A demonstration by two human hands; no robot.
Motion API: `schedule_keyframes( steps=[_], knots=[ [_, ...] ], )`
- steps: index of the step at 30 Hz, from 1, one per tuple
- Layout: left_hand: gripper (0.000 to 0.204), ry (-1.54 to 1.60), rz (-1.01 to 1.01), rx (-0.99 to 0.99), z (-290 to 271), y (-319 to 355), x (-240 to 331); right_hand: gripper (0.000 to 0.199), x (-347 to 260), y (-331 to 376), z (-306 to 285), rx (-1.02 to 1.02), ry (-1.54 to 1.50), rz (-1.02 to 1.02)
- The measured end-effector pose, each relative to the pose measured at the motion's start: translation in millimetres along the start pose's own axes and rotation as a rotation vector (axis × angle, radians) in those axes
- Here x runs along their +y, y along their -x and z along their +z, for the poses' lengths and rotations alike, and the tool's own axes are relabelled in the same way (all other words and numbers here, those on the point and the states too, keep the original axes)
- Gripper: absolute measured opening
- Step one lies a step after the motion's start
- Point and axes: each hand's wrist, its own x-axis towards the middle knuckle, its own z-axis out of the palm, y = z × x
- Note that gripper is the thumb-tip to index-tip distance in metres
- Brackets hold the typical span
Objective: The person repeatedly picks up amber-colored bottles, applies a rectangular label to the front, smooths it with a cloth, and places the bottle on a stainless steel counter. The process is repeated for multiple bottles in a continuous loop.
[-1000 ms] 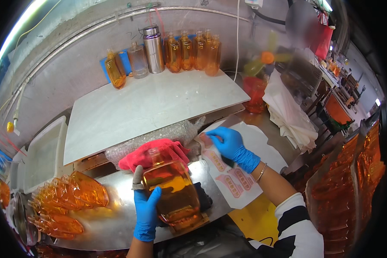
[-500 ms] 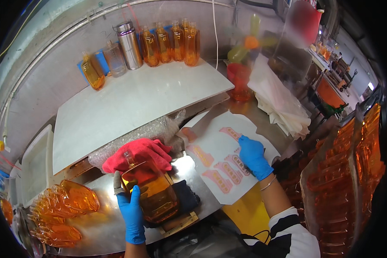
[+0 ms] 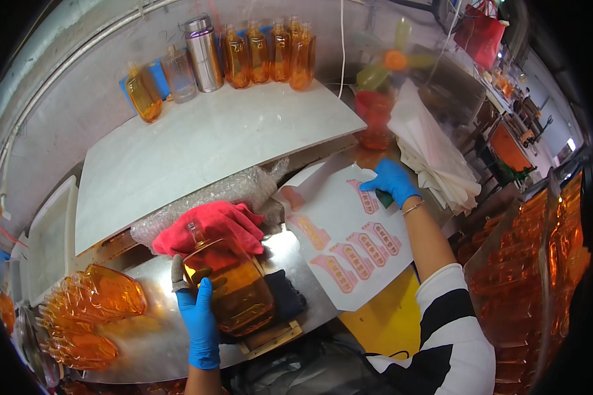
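Observation:
My left hand (image 3: 201,322), in a blue glove with a grey cover on one finger, grips an amber glass bottle (image 3: 234,283). The bottle lies tilted over a dark cloth (image 3: 284,296) and a small wooden stand (image 3: 273,339). My right hand (image 3: 390,181), gloved in blue, is at the upper right of a white sheet (image 3: 323,247) that carries several pink printed decals (image 3: 356,257). Its thumb is next to the upper decal (image 3: 366,197). A small dark green piece (image 3: 384,198) shows under its palm, held by the curled fingers; its kind is unclear.
A red cloth (image 3: 211,227) and bubble wrap (image 3: 178,204) lie behind the bottle. Several amber bottles (image 3: 92,299) stand at left; others (image 3: 257,56) line a raised white board (image 3: 211,145) with a steel flask (image 3: 204,56). Stacked amber bottles (image 3: 514,283) fill the right.
My right hand has moved up and a little right across the sheet, uncovering the decals, and the dark green piece now shows. My left hand still holds the bottle. The view has shifted slightly.

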Motion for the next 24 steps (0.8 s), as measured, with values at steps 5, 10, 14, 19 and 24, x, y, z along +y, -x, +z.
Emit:
schedule_keyframes(
  steps=[5,10,14,19,24],
  knots=[
    [0.059,-0.050,0.012,0.020,-2.5,-0.5,-1.6,0.055,-21.7,-2.5,-12.0,-0.114,0.029,0.167],
    [0.059,-0.039,-0.019,-0.002,-1.0,0.8,2.1,0.046,14.2,-26.4,4.5,-0.044,-0.099,0.211],
    [0.065,-0.123,0.045,-0.008,6.6,17.5,9.6,0.019,-17.7,-2.8,-3.6,0.303,0.287,0.062],
    [0.060,-0.170,0.129,-0.049,-5.4,22.4,-11.1,0.012,-132.5,84.4,-27.9,0.298,-0.084,-0.515],
    [0.056,-0.166,0.148,-0.004,-1.8,25.4,-12.7,0.015,-243.5,148.3,-56.4,-0.563,-0.900,-0.371]
  ],
)
